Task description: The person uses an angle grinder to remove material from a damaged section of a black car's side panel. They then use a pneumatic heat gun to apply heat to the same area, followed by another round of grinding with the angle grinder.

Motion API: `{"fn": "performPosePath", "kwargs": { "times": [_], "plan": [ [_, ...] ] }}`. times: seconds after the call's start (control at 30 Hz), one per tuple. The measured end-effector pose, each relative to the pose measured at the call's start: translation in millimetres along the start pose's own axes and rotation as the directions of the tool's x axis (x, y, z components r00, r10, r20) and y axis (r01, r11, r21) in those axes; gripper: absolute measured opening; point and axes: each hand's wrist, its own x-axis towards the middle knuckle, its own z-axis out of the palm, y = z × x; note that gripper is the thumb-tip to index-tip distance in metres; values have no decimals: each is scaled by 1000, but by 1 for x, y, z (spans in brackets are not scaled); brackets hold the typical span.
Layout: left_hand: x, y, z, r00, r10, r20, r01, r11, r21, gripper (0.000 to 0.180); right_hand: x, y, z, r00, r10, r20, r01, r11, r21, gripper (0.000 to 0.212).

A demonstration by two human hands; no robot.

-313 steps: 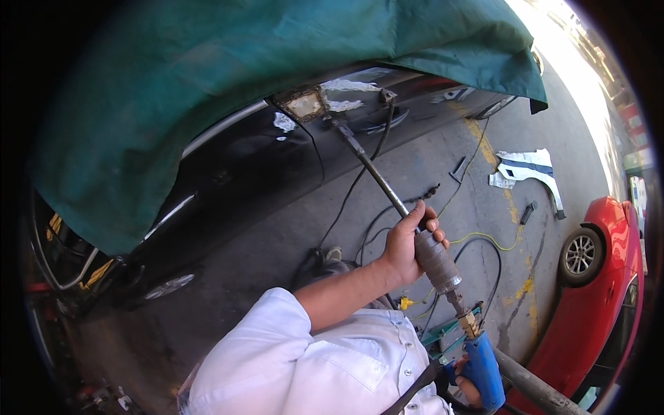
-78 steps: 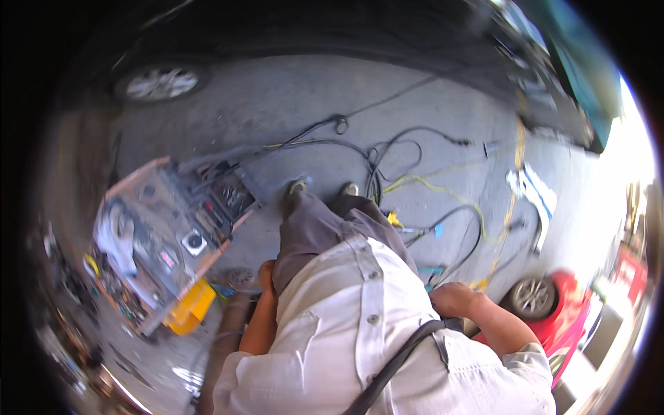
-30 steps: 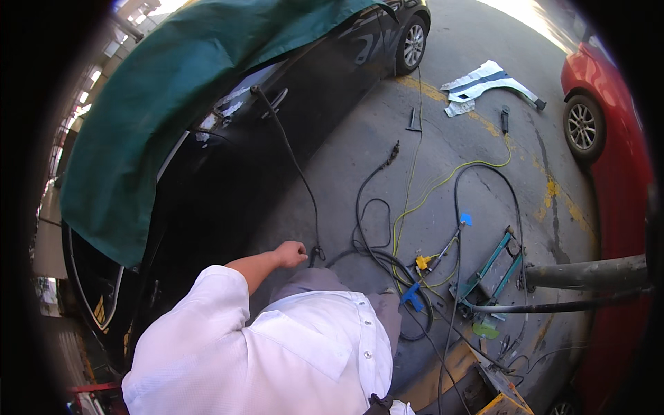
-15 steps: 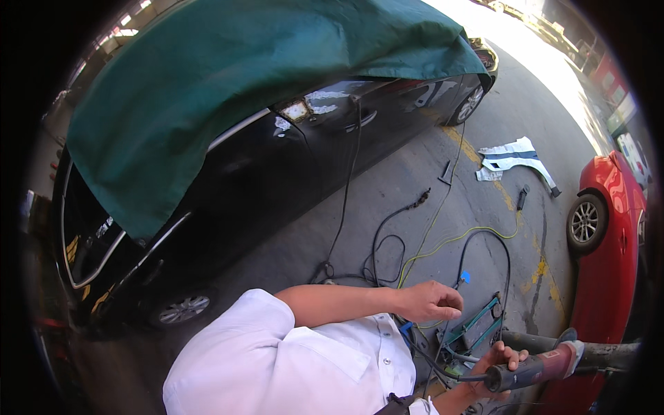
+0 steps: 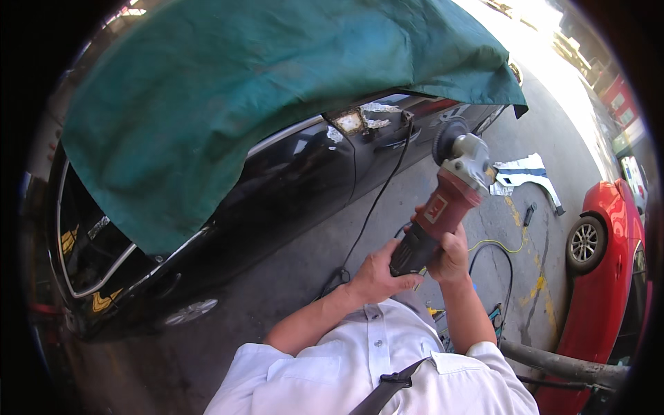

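Note:
An angle grinder with a red and black body and a grey metal head is held up before my chest, tilted with its dark round disc at the top. My left hand is closed on the black rear end of the grinder. My right hand wraps the grinder's body from the right side, its far fingers partly hidden behind it. Beyond the disc stands a black car with a bare, whitish sanded patch on its side. The disc looks apart from the car.
A green cover drapes over the black car. A cable hangs down its side to the floor. At right are a red car, a white fender panel, a yellow-green hose and a thick grey pipe.
The grinder has come up from the lower right to in front of my chest. My left hand, empty before, has taken hold of its rear end. My view has shifted slightly.

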Motion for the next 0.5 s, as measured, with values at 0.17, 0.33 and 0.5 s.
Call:
{"fn": "performPosePath", "kwargs": {
  "times": [0.17, 0.33, 0.5],
  "plan": [
    [-5, -55, -26, 981, -134, -143, 141, 989, 40, 58, 57, 67, -4, 961, 90, -261, -138, 975, -172, 41],
    [-9, -89, -32, 960, -259, 107, 268, 740, -617, 49, 91, 84, -27, 932, 261, -251, -302, 942, -145, 32],
    [9, -112, -10, 894, -434, 112, 360, 546, -756, 37, 125, 82, -49, 914, 344, -214, -385, 902, -196, 30]
  ]
}}
